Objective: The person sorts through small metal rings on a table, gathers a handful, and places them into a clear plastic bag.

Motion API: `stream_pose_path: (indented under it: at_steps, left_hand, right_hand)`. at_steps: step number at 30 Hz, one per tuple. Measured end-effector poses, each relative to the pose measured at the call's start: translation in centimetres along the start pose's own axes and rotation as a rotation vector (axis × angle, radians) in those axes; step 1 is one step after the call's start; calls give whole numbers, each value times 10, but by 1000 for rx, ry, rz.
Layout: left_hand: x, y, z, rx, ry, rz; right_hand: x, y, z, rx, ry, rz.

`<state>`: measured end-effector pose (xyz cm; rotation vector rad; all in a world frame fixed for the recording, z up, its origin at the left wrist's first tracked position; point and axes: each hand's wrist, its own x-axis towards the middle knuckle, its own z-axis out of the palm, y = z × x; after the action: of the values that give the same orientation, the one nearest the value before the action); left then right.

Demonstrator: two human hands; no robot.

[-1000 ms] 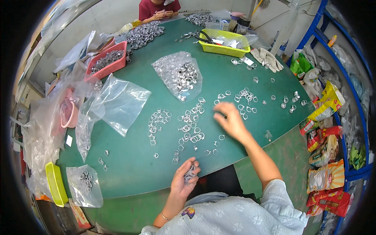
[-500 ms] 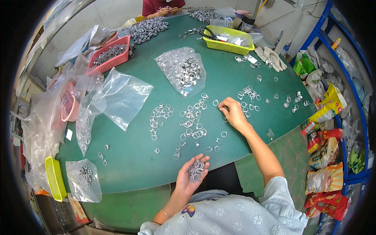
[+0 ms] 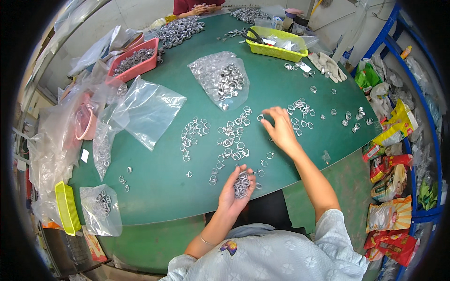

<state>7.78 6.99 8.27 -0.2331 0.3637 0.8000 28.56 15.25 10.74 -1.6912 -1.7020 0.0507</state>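
My left hand [image 3: 230, 191] is cupped, palm up, at the table's near edge, its fingers curled around a bunch of silvery rings [image 3: 242, 185]. Farther out, my right hand [image 3: 280, 129] hovers low over the green table. Its thumb and forefinger are parted, with a single ring [image 3: 261, 118] lying just off their tips. Between the hands spreads a loose cluster of rings [image 3: 231, 136]. Another group [image 3: 192, 131] lies to its left, and one more [image 3: 301, 110] sits right of my right hand. Whether anything is tucked under the right fingers is hidden.
A clear bag of rings [image 3: 225, 79] lies mid-table. A pink basket [image 3: 152, 61] is at the far left, a yellow-green basket [image 3: 300, 55] at the far right by a glove [image 3: 328, 65]. Plastic bags [image 3: 152, 110] cover the left side. Across the table sits another person [image 3: 185, 5].
My left hand has risen forward over the table edge with its rings. The right thumb and forefinger have spread apart, and the view has shifted slightly.
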Motion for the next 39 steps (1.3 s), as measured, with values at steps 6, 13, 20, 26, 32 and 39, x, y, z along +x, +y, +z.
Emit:
stream_pose_path:
  at_steps: [6, 13, 20, 26, 32, 39]
  left_hand:
    - [0, 1, -6, -92, -25, 33]
    - [-16, -3, 13, 83, 19, 113]
    - [-16, 1, -12, -45, -84, -25]
    - [-31, -6, -10, -45, -58, -53]
    - [-35, -5, -16, -1, -36, -7]
    - [-33, -4, 4, 52, 81, 105]
  right_hand:
    - [14, 15, 27, -163, -65, 27]
    - [-24, -44, -21, 800, -616, 175]
    - [-32, -36, -6, 238, -342, -53]
    - [-56, -45, 22, 139, -308, -90]
    - [-50, -54, 9, 509, -349, 156]
    - [-55, -81, -31, 701, -819, 25]
